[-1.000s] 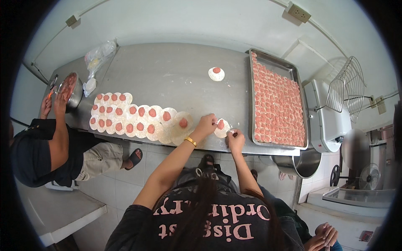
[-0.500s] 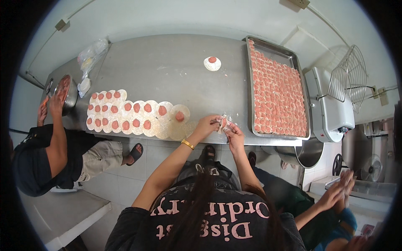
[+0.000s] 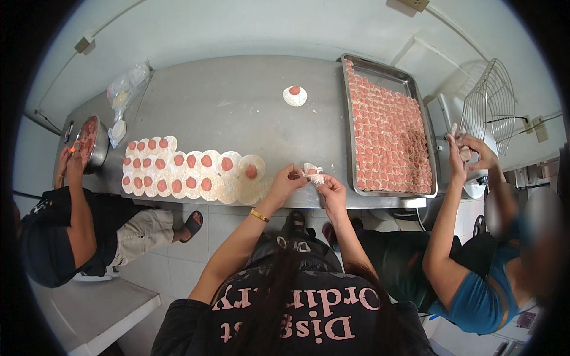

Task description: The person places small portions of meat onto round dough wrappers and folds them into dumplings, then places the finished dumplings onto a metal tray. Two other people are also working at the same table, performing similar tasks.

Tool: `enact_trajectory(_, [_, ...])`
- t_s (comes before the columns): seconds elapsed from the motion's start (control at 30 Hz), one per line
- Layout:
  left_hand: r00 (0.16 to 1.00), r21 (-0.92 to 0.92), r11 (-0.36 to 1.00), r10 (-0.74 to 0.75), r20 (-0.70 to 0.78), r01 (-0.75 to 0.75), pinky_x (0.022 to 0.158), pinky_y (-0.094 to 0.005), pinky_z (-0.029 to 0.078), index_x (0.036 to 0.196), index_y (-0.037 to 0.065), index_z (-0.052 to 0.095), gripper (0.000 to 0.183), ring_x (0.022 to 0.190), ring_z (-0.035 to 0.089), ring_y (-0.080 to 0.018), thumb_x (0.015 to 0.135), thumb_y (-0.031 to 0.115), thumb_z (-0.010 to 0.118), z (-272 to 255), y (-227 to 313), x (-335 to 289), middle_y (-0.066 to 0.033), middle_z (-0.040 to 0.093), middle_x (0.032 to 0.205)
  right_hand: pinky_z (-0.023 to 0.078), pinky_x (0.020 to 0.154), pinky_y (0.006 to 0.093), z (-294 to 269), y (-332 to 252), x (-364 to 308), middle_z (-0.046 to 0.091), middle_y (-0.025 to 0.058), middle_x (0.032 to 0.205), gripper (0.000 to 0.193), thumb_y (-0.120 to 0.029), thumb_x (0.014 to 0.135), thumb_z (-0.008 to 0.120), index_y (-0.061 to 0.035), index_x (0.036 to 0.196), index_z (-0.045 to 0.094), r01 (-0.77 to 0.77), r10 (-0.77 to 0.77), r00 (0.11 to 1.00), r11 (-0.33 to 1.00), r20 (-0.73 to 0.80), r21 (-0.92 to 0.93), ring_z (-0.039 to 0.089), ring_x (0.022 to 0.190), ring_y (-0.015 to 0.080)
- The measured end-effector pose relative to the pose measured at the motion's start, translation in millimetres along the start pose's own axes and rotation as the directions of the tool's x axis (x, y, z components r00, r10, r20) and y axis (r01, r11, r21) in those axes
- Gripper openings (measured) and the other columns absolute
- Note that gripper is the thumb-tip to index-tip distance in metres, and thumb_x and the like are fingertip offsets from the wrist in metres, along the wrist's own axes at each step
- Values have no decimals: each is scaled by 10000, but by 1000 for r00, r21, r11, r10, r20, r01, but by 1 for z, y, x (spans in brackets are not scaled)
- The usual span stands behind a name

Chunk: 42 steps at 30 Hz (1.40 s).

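Observation:
Near the table's front edge, a half-folded dumpling (image 3: 313, 171) with pink meat filling sits between my two hands. My left hand (image 3: 288, 181), with a gold band at the wrist, pinches its left side. On the other side my right hand (image 3: 332, 191) has its fingers closed on the wrapper's edge. Left of my hands lie overlapping rows of round wrappers (image 3: 243, 188), most topped with a pink meat ball. One separate wrapper with meat (image 3: 295, 99) lies farther back. To the right, a metal tray (image 3: 350, 121) holds many formed dumplings (image 3: 389, 130) in tight rows.
At far left, a co-worker's hands (image 3: 72, 161) hold an orange-handled tool by a metal bowl (image 3: 102, 145) of meat. A plastic bag (image 3: 127, 89) lies behind it. At right, another person's raised hands (image 3: 466, 151) are beside the tray, before a wire rack (image 3: 490, 107).
My hands keep hold of the dumpling, with its wrapper now standing up more above the fingers. The person on the right has come closer, hands moving up beside the tray.

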<state>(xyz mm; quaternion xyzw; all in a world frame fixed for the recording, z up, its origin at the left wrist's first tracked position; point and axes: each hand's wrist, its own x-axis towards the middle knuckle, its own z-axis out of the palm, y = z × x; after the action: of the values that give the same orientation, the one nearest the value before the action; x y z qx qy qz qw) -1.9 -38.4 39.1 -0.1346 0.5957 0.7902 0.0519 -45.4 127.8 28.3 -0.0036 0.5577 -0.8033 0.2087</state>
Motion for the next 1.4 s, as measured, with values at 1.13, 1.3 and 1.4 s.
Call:
enact_trajectory(1.13, [964,728,645,254,82,-232,630,-421,467,873,43,557,300,742,618,-347,706,204,747,6,-23,10,-146,637,768,502,643,318,-4,-4,12,620,133,857,320,89,645,631,-7,950,651,327,-241,939,395,247,-859,629,705,260])
enact_trajectory(1.3, [983,771,617,173,61,-157,641,-435,463,885,52,551,347,789,615,-349,681,230,768,10,-11,12,-146,636,793,504,641,321,-3,1,15,626,131,880,336,106,643,606,-9,956,652,418,-315,896,363,312,-833,633,711,258])
enact_trajectory(1.4, [991,825,554,115,61,-115,647,-438,464,909,48,551,372,800,615,-347,674,236,769,6,-9,10,-148,638,818,509,646,322,-4,3,16,626,132,885,338,111,643,595,-9,954,651,449,-313,886,391,342,-804,640,728,264])
